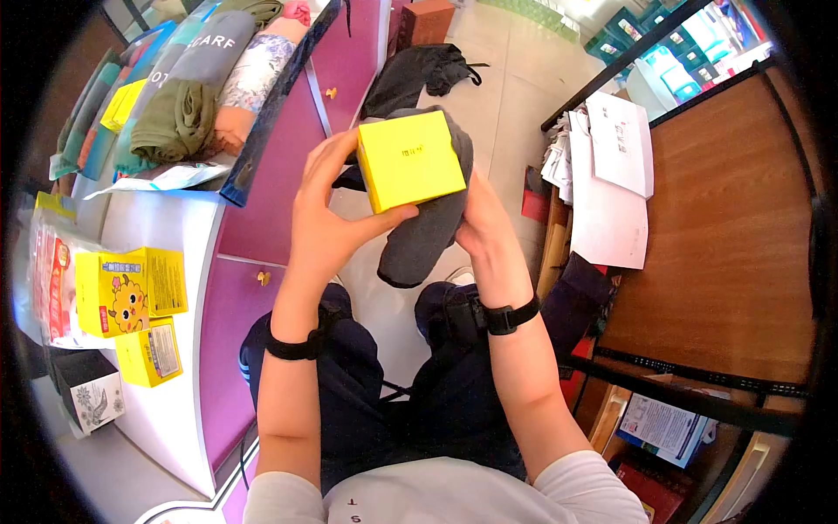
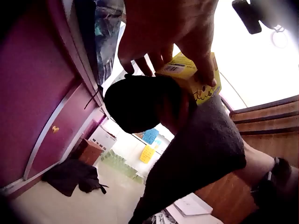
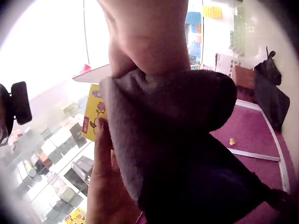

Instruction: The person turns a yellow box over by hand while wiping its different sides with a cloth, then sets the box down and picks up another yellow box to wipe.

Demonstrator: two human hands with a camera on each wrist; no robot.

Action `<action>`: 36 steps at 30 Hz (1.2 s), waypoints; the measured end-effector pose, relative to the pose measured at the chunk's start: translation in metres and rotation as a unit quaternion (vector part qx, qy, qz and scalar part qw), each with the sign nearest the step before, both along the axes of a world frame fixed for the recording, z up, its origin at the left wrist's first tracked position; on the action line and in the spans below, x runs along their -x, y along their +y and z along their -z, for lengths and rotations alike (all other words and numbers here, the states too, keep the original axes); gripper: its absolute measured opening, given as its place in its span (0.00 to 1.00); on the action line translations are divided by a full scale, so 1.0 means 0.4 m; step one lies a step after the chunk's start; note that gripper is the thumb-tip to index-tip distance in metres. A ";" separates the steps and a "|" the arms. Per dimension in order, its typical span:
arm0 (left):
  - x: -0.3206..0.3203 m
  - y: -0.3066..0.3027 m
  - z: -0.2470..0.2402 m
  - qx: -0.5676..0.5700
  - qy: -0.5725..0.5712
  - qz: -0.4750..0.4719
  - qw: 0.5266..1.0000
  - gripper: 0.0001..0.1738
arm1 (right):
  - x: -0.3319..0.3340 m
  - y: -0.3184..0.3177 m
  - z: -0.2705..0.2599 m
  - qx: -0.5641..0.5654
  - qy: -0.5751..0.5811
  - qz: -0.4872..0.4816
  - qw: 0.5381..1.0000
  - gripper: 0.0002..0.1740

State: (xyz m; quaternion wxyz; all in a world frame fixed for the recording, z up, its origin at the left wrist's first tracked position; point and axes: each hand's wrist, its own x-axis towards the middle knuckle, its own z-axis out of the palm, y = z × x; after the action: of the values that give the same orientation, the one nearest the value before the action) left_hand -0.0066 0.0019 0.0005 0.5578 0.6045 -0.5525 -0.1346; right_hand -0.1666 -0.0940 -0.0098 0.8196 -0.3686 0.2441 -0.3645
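Observation:
A small bright yellow box (image 1: 410, 162) is held up in front of the body in the head view. My left hand (image 1: 325, 196) grips its left side, thumb along the lower edge and fingers reaching behind. Dark grey fuzzy cloth (image 1: 423, 249) hangs behind and below the box. My right hand (image 1: 485, 218) holds this cloth at the box's right; its fingertips are hidden behind the fabric. In the left wrist view, a barcode and cartoon print show on the box (image 2: 180, 67). The cloth (image 3: 159, 135) drapes in folds below my right hand (image 3: 147, 35) in the right wrist view.
More yellow boxes (image 1: 131, 293) and a black-and-white box (image 1: 94, 402) stand on the white counter at left. Rolled fabrics (image 1: 188, 113) lie in a tray above. A black bag (image 1: 410, 77) is on the floor ahead. White boxes (image 1: 611, 201) and a wooden panel (image 1: 724, 236) are at right.

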 end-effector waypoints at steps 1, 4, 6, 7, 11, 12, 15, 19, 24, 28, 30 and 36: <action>0.007 0.000 0.001 0.006 -0.023 0.006 1.000 0.47 | 0.001 -0.007 0.016 0.010 0.011 0.012 1.000 0.20; 0.022 -0.002 -0.002 0.016 -0.051 0.018 0.998 0.48 | 0.011 -0.020 0.034 0.058 0.057 0.025 0.996 0.17; 0.024 -0.003 -0.007 0.022 -0.057 0.023 0.998 0.48 | 0.010 -0.011 0.026 0.052 0.080 0.047 0.994 0.17; 0.025 -0.002 -0.009 0.015 -0.043 0.029 0.999 0.48 | 0.007 -0.007 0.021 0.045 0.104 0.067 0.991 0.16; 0.017 -0.002 0.001 0.006 0.015 0.043 0.999 0.49 | -0.001 -0.007 0.048 0.055 0.122 0.096 0.986 0.17; 0.015 -0.004 0.007 0.005 0.015 0.043 0.999 0.49 | -0.004 -0.012 0.051 0.042 0.121 0.088 0.988 0.17; 0.013 -0.004 0.016 0.018 0.123 0.068 0.990 0.50 | -0.001 -0.011 0.050 -0.018 0.066 0.048 0.997 0.19; 0.007 0.002 0.003 -0.021 0.184 0.114 0.976 0.49 | -0.007 0.005 0.013 -0.083 -0.028 -0.003 0.996 0.21; -0.002 -0.010 0.000 -0.030 0.033 0.121 0.992 0.49 | -0.013 0.014 -0.028 -0.119 -0.103 -0.031 0.987 0.23; 0.004 -0.029 0.038 0.019 0.042 0.021 0.999 0.46 | -0.021 -0.006 -0.010 0.009 -0.030 0.082 0.996 0.22; 0.005 -0.020 0.030 -0.047 0.104 0.009 0.993 0.44 | -0.018 -0.004 -0.008 0.016 0.052 0.133 0.990 0.20; -0.008 -0.034 0.064 -0.120 0.221 0.000 0.968 0.37 | -0.041 0.005 0.004 0.268 0.214 0.160 0.926 0.15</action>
State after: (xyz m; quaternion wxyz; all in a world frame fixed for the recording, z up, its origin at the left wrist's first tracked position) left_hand -0.0033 -0.0115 -0.0252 0.5893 0.6224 -0.3952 -0.3304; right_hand -0.1502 -0.0919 -0.0115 0.5494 -0.6000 0.3624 -0.4548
